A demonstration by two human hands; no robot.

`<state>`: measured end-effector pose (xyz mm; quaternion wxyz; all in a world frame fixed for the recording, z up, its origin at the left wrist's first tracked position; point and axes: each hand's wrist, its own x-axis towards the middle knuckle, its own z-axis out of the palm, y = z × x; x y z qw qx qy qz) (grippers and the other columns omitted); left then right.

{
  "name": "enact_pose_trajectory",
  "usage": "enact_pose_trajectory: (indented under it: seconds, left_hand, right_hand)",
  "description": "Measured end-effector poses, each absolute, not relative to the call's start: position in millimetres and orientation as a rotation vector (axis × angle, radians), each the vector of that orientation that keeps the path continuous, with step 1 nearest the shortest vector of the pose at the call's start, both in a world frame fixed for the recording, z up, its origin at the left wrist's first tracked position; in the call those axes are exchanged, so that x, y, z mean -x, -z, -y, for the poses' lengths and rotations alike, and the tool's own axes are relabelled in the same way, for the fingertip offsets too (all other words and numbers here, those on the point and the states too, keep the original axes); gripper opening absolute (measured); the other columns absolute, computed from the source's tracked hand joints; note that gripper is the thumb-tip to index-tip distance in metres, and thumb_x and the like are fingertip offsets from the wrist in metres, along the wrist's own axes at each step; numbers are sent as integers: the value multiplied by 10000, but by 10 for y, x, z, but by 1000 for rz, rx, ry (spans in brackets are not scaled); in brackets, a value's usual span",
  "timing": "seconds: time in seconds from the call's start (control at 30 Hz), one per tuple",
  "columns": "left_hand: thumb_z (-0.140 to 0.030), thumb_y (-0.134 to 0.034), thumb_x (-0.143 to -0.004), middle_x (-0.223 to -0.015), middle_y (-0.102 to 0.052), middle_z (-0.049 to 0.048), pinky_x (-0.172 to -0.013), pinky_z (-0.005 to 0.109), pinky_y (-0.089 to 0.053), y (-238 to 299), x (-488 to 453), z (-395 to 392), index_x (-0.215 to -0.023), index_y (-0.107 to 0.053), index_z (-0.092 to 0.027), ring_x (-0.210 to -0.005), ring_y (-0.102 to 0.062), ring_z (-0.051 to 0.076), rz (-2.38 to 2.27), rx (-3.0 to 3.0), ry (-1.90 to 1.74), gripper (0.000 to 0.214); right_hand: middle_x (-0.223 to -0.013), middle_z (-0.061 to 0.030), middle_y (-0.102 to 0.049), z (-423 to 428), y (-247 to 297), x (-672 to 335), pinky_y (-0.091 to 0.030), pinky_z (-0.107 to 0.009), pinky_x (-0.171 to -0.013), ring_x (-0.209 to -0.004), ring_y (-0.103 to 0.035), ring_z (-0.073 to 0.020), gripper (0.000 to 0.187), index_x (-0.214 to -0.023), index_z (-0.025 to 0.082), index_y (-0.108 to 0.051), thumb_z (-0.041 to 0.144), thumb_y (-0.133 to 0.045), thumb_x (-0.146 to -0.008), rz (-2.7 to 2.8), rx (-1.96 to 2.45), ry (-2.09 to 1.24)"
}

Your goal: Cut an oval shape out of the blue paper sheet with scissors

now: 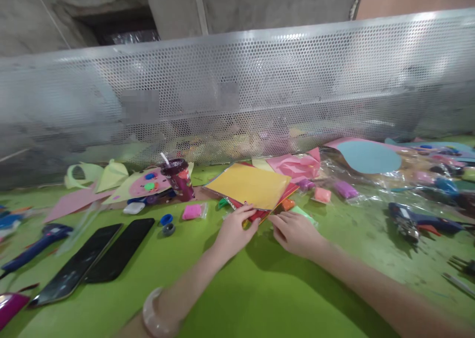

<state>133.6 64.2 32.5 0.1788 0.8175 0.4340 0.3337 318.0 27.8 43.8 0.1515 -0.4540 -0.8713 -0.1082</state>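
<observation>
A stack of coloured paper [248,184], with a yellow sheet on top and red and other edges showing below, is tilted up in front of me. My left hand [235,230] grips its near edge, with fingers on the top sheet and the thumb by the near corner. At that corner my right hand [297,233] is closed, its fingertips pinching the paper's edge. A light bracelet [153,314] circles my left wrist. Close to the stack lie a pink clay packet [193,211], an orange clay packet [322,195] and a purple clay packet [346,189].
A perforated metal screen [237,85] runs behind the green table [237,298]. On the left are a lidded cup [180,179] with a straw, two dark phone-like slabs [120,251] and a glue gun [37,244]. Another glue gun [423,221] lies right, near a blue paper shape [371,156].
</observation>
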Motion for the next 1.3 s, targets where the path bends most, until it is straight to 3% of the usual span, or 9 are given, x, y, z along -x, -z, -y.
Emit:
enact_pose_trajectory:
  seconds: [0.4,0.8,1.3]
  left_hand:
    - [-308,-442,-830,-1121,-616,64,-948,351,-412,-327,-1298,-665,-1007,-650,-182,-1067,-548,177,-1206,-2328,-932,301]
    - [-321,-427,-834,-1119,-618,36,-937,355,-425,-315,-1295,-689,-1026,-641,-213,-1057,-555,176,-1223,-2395,-892,308]
    - [-303,-549,-741,-1095,-627,65,-898,373,-464,-257,-1299,-720,-994,-658,-182,-1002,-590,203,-1220,-2411,-954,301]
  right_hand:
    - [-579,-16,-621,-311,-337,-3175,-354,-244,-477,-491,-552,-138,236,-933,117,-589,107,-415,-774,2361,1211,345]
    - [-532,-16,-607,-302,-277,-3167,-357,-249,-452,-447,-532,-125,255,-857,113,-625,104,-383,-775,2329,1105,405]
    - [-547,-26,-625,-312,-270,-3173,-369,-254,-453,-451,-537,-130,302,-951,100,-630,121,-379,-784,2344,1129,370]
